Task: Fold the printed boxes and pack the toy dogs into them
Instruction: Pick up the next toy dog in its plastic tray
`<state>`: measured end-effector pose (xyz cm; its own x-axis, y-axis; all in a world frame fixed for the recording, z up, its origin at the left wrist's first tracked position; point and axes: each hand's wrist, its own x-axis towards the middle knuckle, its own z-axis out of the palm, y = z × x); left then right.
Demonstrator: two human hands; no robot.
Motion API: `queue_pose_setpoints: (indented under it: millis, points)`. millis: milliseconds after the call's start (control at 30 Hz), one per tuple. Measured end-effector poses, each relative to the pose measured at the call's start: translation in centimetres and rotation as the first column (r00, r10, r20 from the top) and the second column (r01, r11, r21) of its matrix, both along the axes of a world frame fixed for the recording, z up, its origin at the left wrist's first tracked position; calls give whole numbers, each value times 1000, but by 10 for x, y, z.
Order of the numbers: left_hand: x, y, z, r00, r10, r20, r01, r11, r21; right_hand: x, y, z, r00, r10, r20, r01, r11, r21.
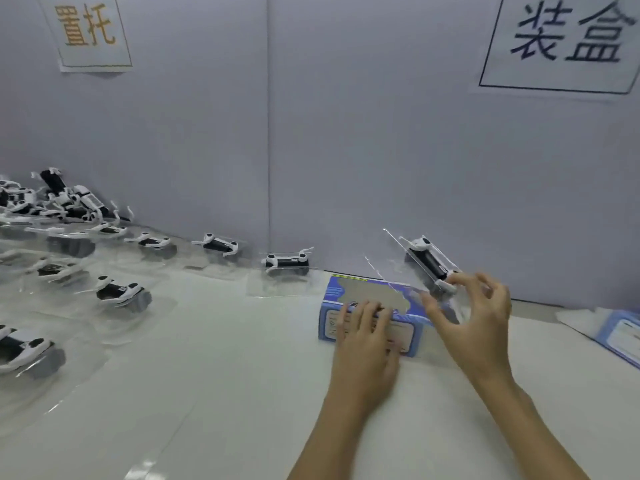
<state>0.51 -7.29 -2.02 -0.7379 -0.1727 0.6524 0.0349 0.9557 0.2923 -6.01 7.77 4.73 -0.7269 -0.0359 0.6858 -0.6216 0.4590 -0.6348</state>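
Nearest the viewer, a broad bare stretch of the white tabletop [221, 393] lay open ahead of both forearms. The left hand [363, 344] rested on the blue printed cardboard box [367, 306], its fingers [360, 315] straight and pressing the box's near face and top edge. The box stood on the tabletop, its right end open. Just right of it, the right hand [474, 317] pinched the lower end of a clear plastic tray [422, 268] between thumb and curled fingers [464, 279]; the tray was tilted, and a black-and-white toy dog [429, 259] sat in it, its lower end at the box's open end. At the right edge lay another blue printed box [620, 336], partly out of frame. To the left, further trayed toy dogs [121, 292] stood spread over the tabletop, with a row along the grey partition wall [346, 150] and a heap of loose dogs [55, 199] in the far left corner. Two paper signs [561, 43] hung on the wall.
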Motion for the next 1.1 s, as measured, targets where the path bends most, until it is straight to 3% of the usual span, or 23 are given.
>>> queue_pose_setpoints:
  millis: [167, 400, 567, 633, 733, 900, 1100]
  points:
    - [-3, 3, 3, 988, 156, -2, -156, 986, 64, -24, 42, -42, 974, -141, 177, 137, 990, 36]
    - [0, -9, 9, 972, 172, -160, -164, 985, 62, -35, 50, -47, 928, -98, 359, 69, 993, 94]
    - [-2, -3, 11, 973, 229, 2, -229, 973, -1, -36, 69, -45, 909, -162, 385, 77, 971, 227]
    - [-4, -1, 12, 968, 253, -1, -253, 968, 3, -34, 71, -47, 904, -198, 380, 90, 955, 284]
    - [-4, -5, 12, 958, 281, -53, -278, 959, 57, -32, 67, -43, 899, -227, 374, 138, 959, 248]
    - [3, -15, 15, 955, 194, -223, -122, 945, 303, -28, 64, -30, 876, -164, 454, 98, 981, 167]
    - [6, -13, 25, 899, 105, -424, 164, 820, 549, -22, 78, -11, 761, -126, 636, -132, 930, 342]
